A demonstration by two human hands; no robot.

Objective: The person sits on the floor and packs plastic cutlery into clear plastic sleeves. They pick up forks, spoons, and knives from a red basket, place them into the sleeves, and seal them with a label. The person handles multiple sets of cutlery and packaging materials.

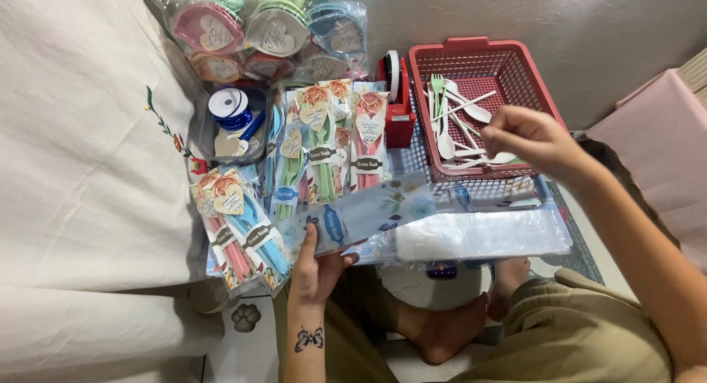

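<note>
My left hand [315, 269] grips the near end of a long pale-blue printed card [368, 213], held flat over my lap. A butterfly tattoo marks that forearm. My right hand [532, 138] reaches into a red plastic basket [471, 55], with its fingers pinched on a white plastic utensil [475, 153] among several loose white and green spoons and forks [449, 110]. A stack of clear plastic sleeves [479, 236] lies across a blue tray just beyond my knees.
Several finished packs of pastel cutlery [324, 140] with rose tags lie fanned at centre and lower left. Wrapped heart-shaped dishes [269, 29] are piled behind them. A clear tub holds blue ribbon [230, 107]. A red tape dispenser [398, 96] stands beside the basket. White embroidered cloth [81, 155] covers the left.
</note>
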